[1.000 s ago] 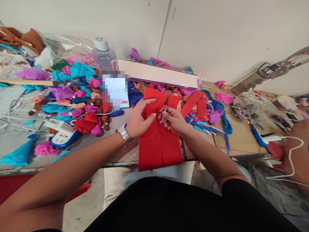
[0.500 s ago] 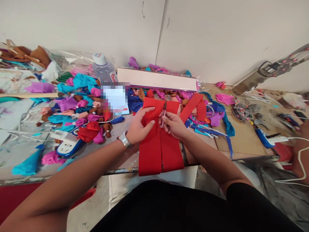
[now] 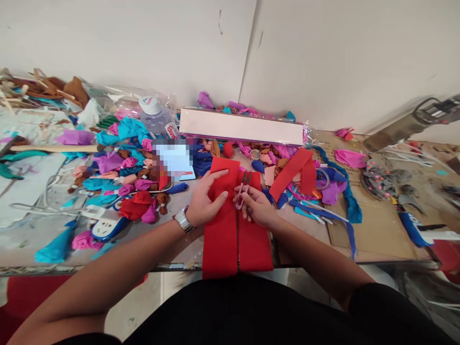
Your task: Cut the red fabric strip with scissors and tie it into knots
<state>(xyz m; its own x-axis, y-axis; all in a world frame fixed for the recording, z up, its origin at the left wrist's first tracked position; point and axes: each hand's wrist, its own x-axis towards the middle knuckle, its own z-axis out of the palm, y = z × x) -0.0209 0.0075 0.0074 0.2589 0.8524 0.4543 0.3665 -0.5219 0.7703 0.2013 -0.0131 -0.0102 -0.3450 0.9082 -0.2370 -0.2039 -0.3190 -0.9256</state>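
Note:
Red fabric lies in front of me in two strips, side by side with a narrow gap between them, both hanging over the table's front edge. My left hand (image 3: 209, 200) rests on the left strip (image 3: 220, 244), fingers and thumb spread. Between thumb and fingers of my right hand (image 3: 257, 205) is a pair of thread snips (image 3: 242, 191) with pinkish handles. Their dark blades point away from me and stand apart, over the top of the right strip (image 3: 254, 247). That hand is above the right strip, partly hiding it.
Many coloured cloth pieces, some rolled like a red one (image 3: 135, 205), crowd the left. Behind are a bottle (image 3: 156, 117), a lit screen (image 3: 176, 160) and a long wrapped box (image 3: 240, 126). A power strip (image 3: 108, 225) lies left, cardboard (image 3: 373, 235) right. Red strips (image 3: 293, 175) lie beyond my right hand.
The snips have come up out of the gap, and their blades now show clear of the cloth. The right strip's top edge sits lower than the left's. My left hand stays on the cloth.

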